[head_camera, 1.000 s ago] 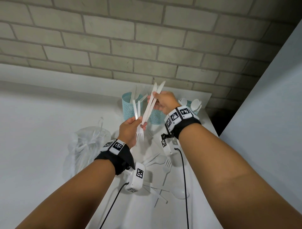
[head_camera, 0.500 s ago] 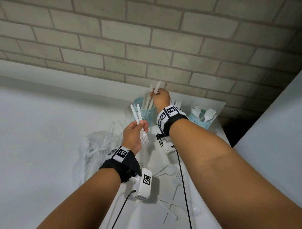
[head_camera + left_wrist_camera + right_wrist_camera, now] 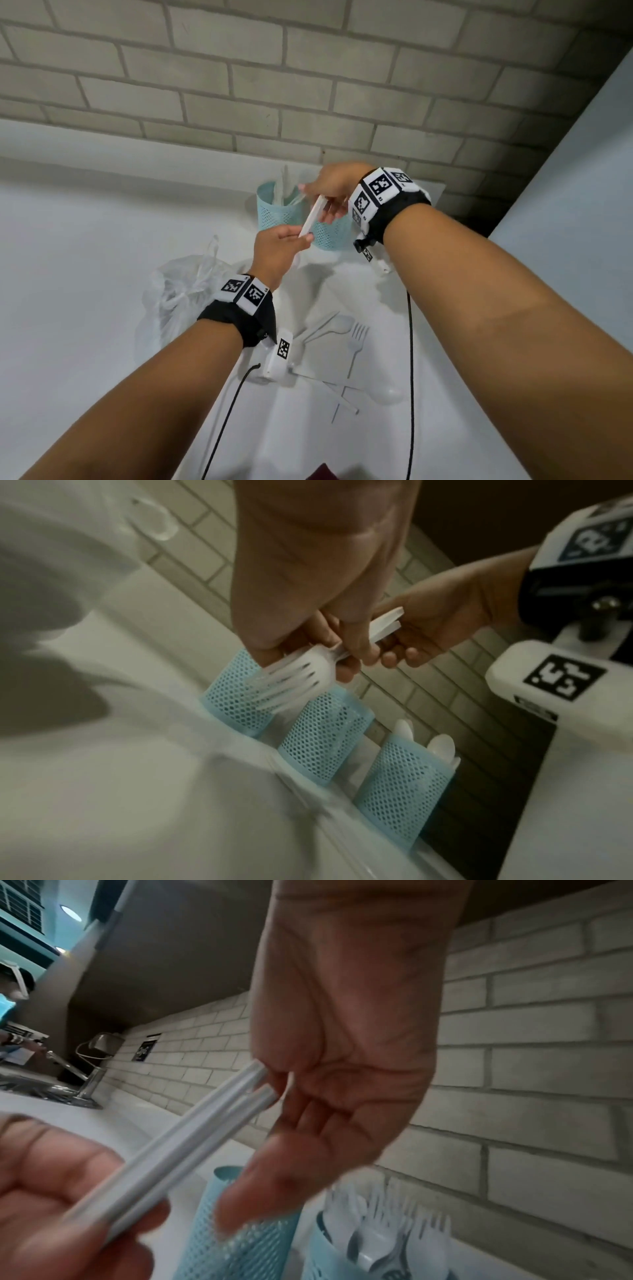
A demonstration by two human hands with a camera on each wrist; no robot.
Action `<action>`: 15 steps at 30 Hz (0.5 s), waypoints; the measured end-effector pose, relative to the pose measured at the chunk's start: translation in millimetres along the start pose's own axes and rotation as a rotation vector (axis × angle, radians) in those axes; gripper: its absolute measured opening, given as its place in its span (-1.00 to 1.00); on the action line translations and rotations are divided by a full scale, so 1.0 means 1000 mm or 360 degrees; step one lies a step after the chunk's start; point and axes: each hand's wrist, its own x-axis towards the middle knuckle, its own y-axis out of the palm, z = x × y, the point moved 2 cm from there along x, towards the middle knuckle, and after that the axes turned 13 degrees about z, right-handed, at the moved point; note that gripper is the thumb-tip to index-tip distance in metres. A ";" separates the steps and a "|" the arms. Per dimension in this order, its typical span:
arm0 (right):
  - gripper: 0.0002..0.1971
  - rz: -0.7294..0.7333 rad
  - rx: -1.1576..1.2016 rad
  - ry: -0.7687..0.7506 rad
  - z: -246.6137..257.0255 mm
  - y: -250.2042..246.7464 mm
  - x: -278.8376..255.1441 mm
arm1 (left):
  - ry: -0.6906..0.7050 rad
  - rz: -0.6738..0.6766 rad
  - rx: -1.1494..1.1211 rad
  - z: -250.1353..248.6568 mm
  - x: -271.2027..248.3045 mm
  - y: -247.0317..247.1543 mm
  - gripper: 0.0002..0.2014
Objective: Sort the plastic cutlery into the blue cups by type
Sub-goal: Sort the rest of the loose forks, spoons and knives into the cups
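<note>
The left hand (image 3: 279, 251) grips two white plastic forks (image 3: 294, 676), tines blurred, mid-frame. The right hand (image 3: 330, 192) reaches with relaxed fingers, its palm at their flat handle ends.

Bare forearms, each with a banded wrist and a camera unit

Each wrist wears a black fabric strap (image 3: 236, 317) topped by a white band of square black-and-white coded markers (image 3: 378, 188). A white plastic camera housing (image 3: 279, 359) bearing 1 such marker hangs under the left wrist; a thin black cable (image 3: 222, 425) trails from it, and another (image 3: 410, 377) trails below the right wrist.
</note>
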 end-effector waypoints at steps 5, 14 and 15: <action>-0.87 0.0115 0.0231 0.0121 -0.034 0.003 -0.007 | 0.0073 0.0162 0.0323 -0.001 -0.002 0.015 -0.83; -0.83 0.0696 0.0447 0.0369 -0.076 0.018 -0.020 | 0.0041 0.0337 0.0777 0.005 -0.003 0.013 -0.80; -0.85 0.0705 0.0502 0.0328 -0.083 0.021 -0.023 | 0.0023 0.0359 0.0757 0.005 -0.002 0.011 -0.79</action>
